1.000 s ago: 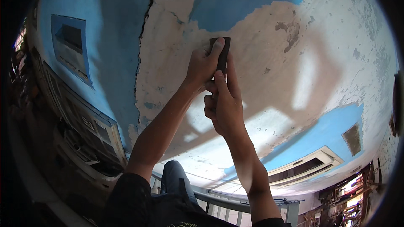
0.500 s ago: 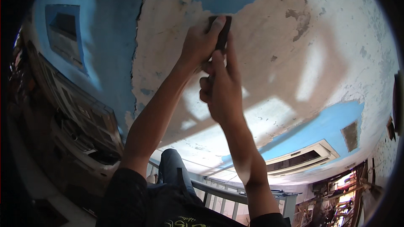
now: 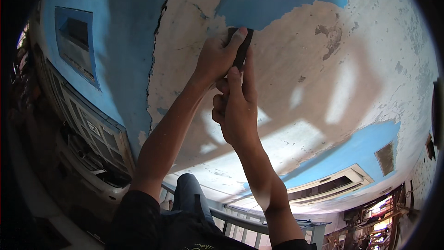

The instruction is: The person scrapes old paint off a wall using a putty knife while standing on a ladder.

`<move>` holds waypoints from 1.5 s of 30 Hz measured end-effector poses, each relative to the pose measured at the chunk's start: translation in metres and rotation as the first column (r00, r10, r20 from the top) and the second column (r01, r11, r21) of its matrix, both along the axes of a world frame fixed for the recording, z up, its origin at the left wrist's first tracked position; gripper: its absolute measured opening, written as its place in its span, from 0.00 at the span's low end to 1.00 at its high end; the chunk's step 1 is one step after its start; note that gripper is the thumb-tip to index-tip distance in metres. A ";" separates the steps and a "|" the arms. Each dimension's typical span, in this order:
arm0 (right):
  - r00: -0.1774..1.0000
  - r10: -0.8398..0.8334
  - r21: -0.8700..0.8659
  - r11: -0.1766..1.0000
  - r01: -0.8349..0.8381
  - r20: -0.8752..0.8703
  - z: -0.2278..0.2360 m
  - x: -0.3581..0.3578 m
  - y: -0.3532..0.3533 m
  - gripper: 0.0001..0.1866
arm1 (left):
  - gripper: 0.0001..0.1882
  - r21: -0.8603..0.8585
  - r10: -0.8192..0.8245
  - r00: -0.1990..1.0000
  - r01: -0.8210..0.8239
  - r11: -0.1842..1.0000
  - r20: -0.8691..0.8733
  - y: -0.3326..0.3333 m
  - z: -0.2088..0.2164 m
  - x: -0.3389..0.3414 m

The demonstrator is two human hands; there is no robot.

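Observation:
Both my hands grip a dark, flat, scraper-like tool (image 3: 242,52), its far edge against the wall (image 3: 286,55) at the border of the blue paint (image 3: 259,0). My left hand (image 3: 219,55) is closed round its upper part, thumb pressed along the face. Lower down, my right hand (image 3: 238,106) holds the tool's near end, thumb on it, index finger stretched along its side and the other fingers curled. Below that border the wall is bare, whitish and patchy. The tool's underside and part of its handle are hidden by my fingers.
A long jagged crack (image 3: 155,51) runs down the wall left of my hands. A grey-white railing (image 3: 245,215) passes by my leg (image 3: 189,194). At lower right is a framed vent opening (image 3: 328,185); at far left, a small window recess (image 3: 76,37) and a parked vehicle (image 3: 88,157).
The tool and both hands sit slightly lower in the picture, but the wall has shifted down too. The tool stays at the blue paint's edge, and both hands keep their hold.

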State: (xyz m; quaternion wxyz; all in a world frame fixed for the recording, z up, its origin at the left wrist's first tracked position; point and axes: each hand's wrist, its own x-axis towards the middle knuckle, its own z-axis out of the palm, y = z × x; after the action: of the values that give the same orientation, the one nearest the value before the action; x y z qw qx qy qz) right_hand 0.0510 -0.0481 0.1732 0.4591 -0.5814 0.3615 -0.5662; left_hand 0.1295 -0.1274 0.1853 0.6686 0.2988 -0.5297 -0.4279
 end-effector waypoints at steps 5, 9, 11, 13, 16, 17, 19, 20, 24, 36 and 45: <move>1.000 -0.007 0.037 0.999 0.007 -0.010 -0.005 -0.001 -0.007 0.31 | 0.24 -0.129 0.138 0.990 -0.136 0.982 0.003 -0.012 -0.007 -0.003; 0.996 0.023 0.033 0.999 -0.026 0.082 0.009 0.014 -0.003 0.31 | 0.25 -0.061 0.033 0.999 -0.031 0.998 0.030 -0.016 -0.002 0.010; 0.998 0.028 0.047 0.998 -0.031 0.062 -0.006 0.007 -0.004 0.31 | 0.24 -0.094 0.064 0.996 -0.058 0.994 0.064 -0.022 -0.006 0.009; 0.997 0.056 0.086 0.994 -0.060 0.048 -0.009 0.002 -0.004 0.31 | 0.25 0.064 0.006 0.998 -0.010 0.998 0.066 -0.013 -0.010 0.005; 0.996 0.007 0.082 0.997 -0.014 0.084 -0.001 0.014 -0.002 0.31 | 0.25 0.082 -0.025 0.999 0.022 0.996 0.040 -0.008 0.002 0.012; 0.996 0.002 0.087 0.996 -0.010 0.091 -0.003 0.012 0.001 0.31 | 0.25 0.087 -0.030 0.998 0.025 0.996 0.047 -0.006 -0.001 0.011; 0.999 0.017 0.080 0.997 -0.021 0.050 -0.008 0.009 0.000 0.31 | 0.24 -0.046 0.074 0.996 -0.072 0.996 0.056 -0.009 -0.009 0.009; 0.998 0.025 0.070 0.997 -0.030 0.062 -0.009 0.010 -0.002 0.31 | 0.24 -0.057 0.083 0.994 -0.079 0.995 0.068 -0.012 -0.010 0.010; 0.999 0.003 0.067 0.998 -0.007 0.052 -0.003 0.020 -0.005 0.30 | 0.24 -0.006 0.077 0.996 -0.077 0.997 0.046 -0.011 0.001 0.016; 0.999 0.007 -0.095 0.995 -0.003 0.048 -0.034 0.020 -0.021 0.31 | 0.25 0.112 0.084 0.994 -0.092 0.990 0.072 -0.012 -0.013 0.017; 0.997 -0.013 -0.125 0.992 0.022 0.073 -0.043 0.031 -0.028 0.31 | 0.27 0.131 0.144 0.949 -0.186 0.974 0.280 -0.012 -0.002 0.031</move>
State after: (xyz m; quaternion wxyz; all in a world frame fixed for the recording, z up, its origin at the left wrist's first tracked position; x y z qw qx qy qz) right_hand 0.0819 -0.0765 0.1305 0.4292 -0.5852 0.3137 -0.6124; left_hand 0.1608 -0.1390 0.1829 0.5987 0.4486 -0.5534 -0.3661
